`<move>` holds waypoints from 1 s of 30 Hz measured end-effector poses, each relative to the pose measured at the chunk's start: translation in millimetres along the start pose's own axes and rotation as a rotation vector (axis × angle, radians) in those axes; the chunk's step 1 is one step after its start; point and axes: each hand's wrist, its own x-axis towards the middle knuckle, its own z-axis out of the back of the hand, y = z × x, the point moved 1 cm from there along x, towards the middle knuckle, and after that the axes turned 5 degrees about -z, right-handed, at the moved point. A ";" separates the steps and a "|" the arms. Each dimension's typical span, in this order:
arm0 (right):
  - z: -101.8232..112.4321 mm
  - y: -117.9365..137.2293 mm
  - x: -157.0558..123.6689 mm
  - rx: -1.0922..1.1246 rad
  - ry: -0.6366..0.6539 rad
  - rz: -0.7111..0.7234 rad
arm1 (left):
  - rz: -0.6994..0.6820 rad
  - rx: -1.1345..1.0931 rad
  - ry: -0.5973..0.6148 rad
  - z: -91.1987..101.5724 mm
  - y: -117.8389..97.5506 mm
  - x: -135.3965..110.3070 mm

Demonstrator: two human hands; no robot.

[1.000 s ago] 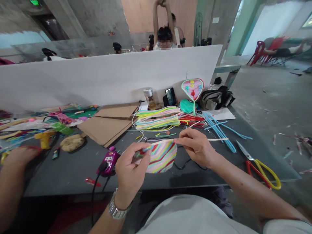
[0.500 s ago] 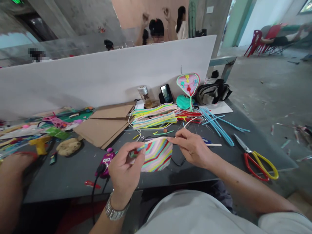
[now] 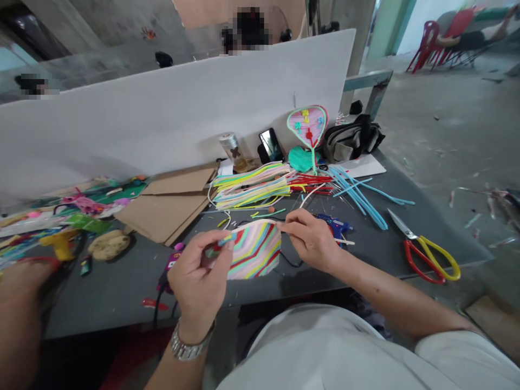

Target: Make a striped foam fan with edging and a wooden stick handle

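Panel [image 3: 255,252] of zigzag pastel stripes (rounded outline) pinched between left hand [image 3: 198,287] and right hand [image 3: 311,241].

white partition board [image 3: 174,119] across upper frame. along its base, left to right: glass bottle [image 3: 233,151], phone [image 3: 270,145] propped upright, heart-shaped pipe-cleaner fan [image 3: 307,125], black bag [image 3: 351,140]. below those, cardboard sheets [image 3: 162,208] at centre left, multicoloured pipe-cleaner bundle [image 3: 252,187] at centre, loose blue pipe cleaners [image 3: 357,197] right of it. blue glue gun [image 3: 331,225] just right of centre, yellow glue gun [image 3: 60,244] at far left. red-and-yellow scissors [image 3: 414,254] lower right on dark tabletop [image 3: 101,309]. red plastic chairs [image 3: 426,40] in upper right corner.
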 end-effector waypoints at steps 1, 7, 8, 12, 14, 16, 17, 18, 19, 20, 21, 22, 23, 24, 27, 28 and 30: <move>-0.7 -0.5 -0.9 0.003 -0.006 0.000 | 0.004 0.003 -0.001 0.0 0.4 0.0; -8.2 -6.1 -8.6 0.050 -0.100 -0.017 | 0.019 0.012 0.000 -1.4 0.8 0.4; -10.0 -7.1 -9.5 0.054 -0.111 -0.027 | 0.023 0.017 0.001 -1.5 0.4 0.6; -16.1 -9.0 -12.1 0.076 -0.143 -0.019 | 0.036 0.035 -0.004 -1.2 -1.5 0.6; -17.8 -8.8 -13.8 0.093 -0.123 -0.025 | 0.043 0.038 -0.006 -0.9 -1.7 0.2; -19.0 -8.0 -15.6 0.112 -0.080 -0.058 | 0.052 0.043 -0.006 -0.7 -1.3 -0.3; -19.4 -7.4 -16.3 0.125 -0.062 -0.077 | 0.056 0.046 -0.007 -0.7 -1.0 -0.4; -19.8 -6.6 -16.8 0.143 -0.051 -0.094 | 0.058 0.046 -0.008 -0.8 -0.6 -0.5; -20.3 -5.7 -17.0 0.164 -0.050 -0.108 | 0.056 0.045 -0.010 -0.8 -0.3 -0.6; -20.9 -4.8 -16.8 0.188 -0.059 -0.120 | 0.052 0.043 -0.012 -0.9 0.0 -0.5; -21.6 -3.7 -16.4 0.212 -0.074 -0.131 | 0.048 0.039 -0.013 -1.0 0.2 -0.4; -22.5 -2.7 -15.7 0.237 -0.093 -0.140 | 0.044 0.036 -0.017 -1.0 0.3 -0.2; -23.4 -1.6 -14.9 0.261 -0.115 -0.149 | 0.044 0.033 -0.017 -1.0 0.2 0.0; -24.3 -0.6 -14.0 0.284 -0.136 -0.157 | 0.046 0.031 -0.017 -1.0 0.1 0.2; -27.4 2.0 -12.4 0.326 -0.181 -0.179 | 0.058 0.025 -0.019 -1.0 -0.7 0.7; -28.6 2.6 -12.2 0.332 -0.183 -0.190 | 0.061 0.024 -0.021 -1.1 -0.9 0.8; -31.8 3.6 -11.9 0.351 -0.175 -0.229 | 0.067 0.020 -0.027 -1.4 -0.8 0.7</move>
